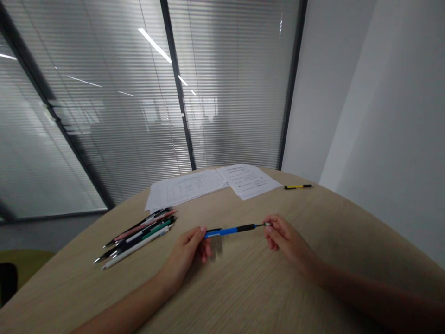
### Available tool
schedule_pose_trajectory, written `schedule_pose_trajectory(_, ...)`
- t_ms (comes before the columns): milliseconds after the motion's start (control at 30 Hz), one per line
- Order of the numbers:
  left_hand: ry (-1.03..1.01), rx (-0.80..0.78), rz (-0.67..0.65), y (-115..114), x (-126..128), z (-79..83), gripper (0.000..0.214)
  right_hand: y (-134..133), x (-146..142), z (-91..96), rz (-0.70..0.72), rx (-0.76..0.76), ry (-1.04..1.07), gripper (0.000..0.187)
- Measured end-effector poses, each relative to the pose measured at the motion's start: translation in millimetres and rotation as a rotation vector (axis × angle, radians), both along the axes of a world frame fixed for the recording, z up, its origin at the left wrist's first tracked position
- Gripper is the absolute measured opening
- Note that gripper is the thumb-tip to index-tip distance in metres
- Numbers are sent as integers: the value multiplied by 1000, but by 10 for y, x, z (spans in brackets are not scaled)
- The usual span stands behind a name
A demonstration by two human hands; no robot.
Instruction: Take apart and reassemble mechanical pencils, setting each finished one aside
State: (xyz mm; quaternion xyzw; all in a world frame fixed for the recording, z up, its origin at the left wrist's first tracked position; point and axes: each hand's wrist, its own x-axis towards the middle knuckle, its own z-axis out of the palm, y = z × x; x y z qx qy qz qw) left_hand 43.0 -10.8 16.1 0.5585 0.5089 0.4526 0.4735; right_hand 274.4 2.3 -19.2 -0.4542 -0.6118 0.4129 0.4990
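Observation:
A blue pen with a black grip section is held level above the table between my two hands. My left hand pinches its rear end, near the clip, between thumb and fingers. Beyond the black grip, a thin dark shaft sticks out to the right. At the end of this shaft, my right hand is closed in a pinch on a small silvery tip piece. My fingers partly cover the tip piece, so I cannot tell whether it is joined to the shaft.
Several pens lie in a bundle to the left on the wooden table. Printed sheets rest at the far edge, with a yellow and black pen to their right. A glass partition with blinds stands behind.

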Motion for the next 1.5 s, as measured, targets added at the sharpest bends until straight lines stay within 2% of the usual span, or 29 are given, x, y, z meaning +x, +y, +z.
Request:
schedule_pose_trajectory(300, -97, 83, 153, 51, -45, -3, 41, 39, 43, 17, -110, -41, 104, 29)
schedule_pose_trajectory(600, -65, 115, 203, 84, -88, -24, 42, 73, 91, 55, -220, -91, 258, 30)
schedule_pose_trajectory(800, -101, 103, 199, 67, -70, -11, 39, 137, 129, 8, -246, -94, 274, 27)
schedule_pose_trajectory(867, -107, 103, 199, 65, -70, -8, 39, 187, 164, -34, -266, -77, 178, 24)
schedule_pose_trajectory(933, -105, 105, 205, 72, -79, -12, 39, 238, 219, -67, -290, -32, -18, 21)
schedule_pose_trajectory(1100, -136, 111, 221, 111, -114, -36, 38, 297, 399, -62, -287, 350, -742, 13)
schedule_pose_trajectory(1200, -155, 103, 232, 126, -118, -43, 37, 303, 477, -35, -274, 459, -1063, 13)
schedule_pose_trajectory(1333, -145, 108, 235, 130, -111, -45, 38, 309, 516, -16, -242, 478, -1258, 14)
schedule_pose_trajectory(1500, -184, 88, 224, 144, -112, -64, 38, 320, 532, -24, -194, 503, -1330, 18)
